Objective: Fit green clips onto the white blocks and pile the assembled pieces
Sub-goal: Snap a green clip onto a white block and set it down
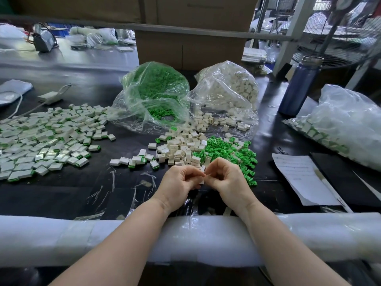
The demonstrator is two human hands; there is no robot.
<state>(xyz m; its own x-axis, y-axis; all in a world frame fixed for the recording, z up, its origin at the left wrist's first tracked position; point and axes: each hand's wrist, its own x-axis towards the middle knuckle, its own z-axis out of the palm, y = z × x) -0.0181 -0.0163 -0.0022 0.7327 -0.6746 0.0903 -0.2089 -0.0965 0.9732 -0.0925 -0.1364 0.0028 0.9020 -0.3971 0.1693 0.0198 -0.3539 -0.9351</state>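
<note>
Together both hands point(203, 179) pinch one white block point(202, 174)

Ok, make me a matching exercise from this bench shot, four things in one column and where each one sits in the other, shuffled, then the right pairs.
Things:
1. pile of assembled pieces
2. blue bottle
3. loose green clips
4. sheet of paper

Places:
A. far right of the table, standing upright beside a bag
B. near right, lying flat by the table edge
C. spread across the left side of the table
D. just beyond the right hand, next to the loose white blocks

Pairs: 1-C, 2-A, 3-D, 4-B
</note>
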